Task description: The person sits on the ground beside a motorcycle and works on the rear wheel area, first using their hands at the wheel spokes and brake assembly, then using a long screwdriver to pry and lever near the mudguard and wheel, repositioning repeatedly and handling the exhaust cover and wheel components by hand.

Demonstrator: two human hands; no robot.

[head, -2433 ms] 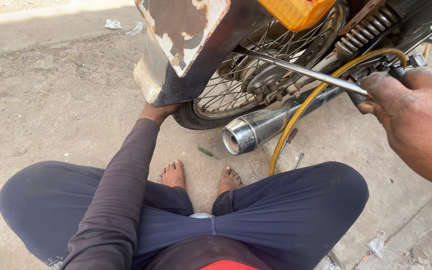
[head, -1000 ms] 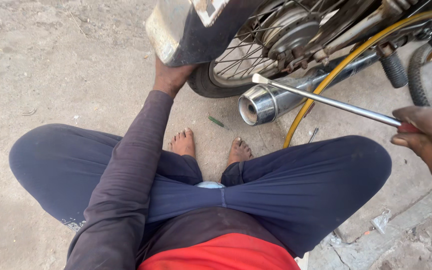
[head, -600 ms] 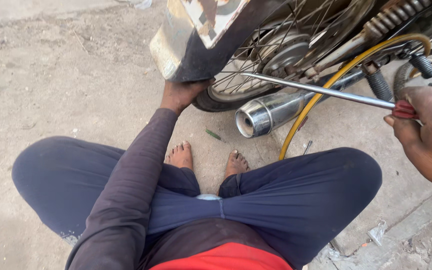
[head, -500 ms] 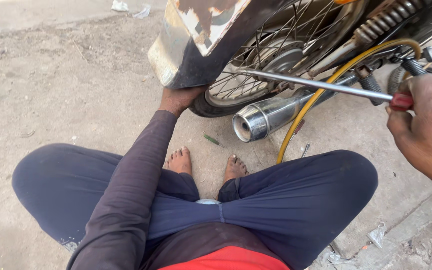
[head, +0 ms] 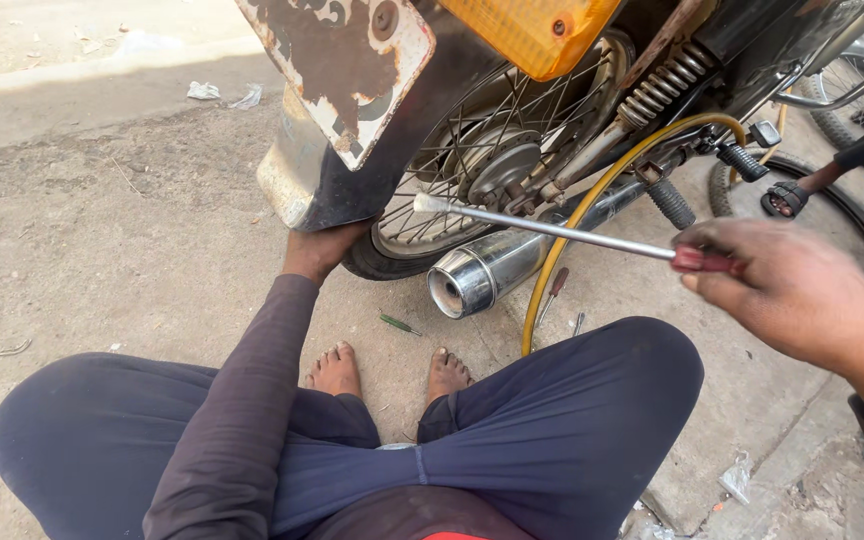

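On bare concrete ground (head: 102,230), our left hand (head: 317,250), fingers hidden, grips the black rear mudguard (head: 352,190); our right hand (head: 787,290) closes around the long red-handled steel screwdriver (head: 552,228), tip at the spoked wheel (head: 472,170).

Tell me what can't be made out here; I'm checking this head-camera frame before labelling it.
- Left hand: fingers hidden under the rear mudguard, so its grip is unclear.
- Long screwdriver: red handle mostly covered by the right hand; where its tip touches among the wheel spokes is too small to tell.
- Yellow hose: its lower end vanishes behind the right knee.
- Motorcycle: cut off by the top edge.
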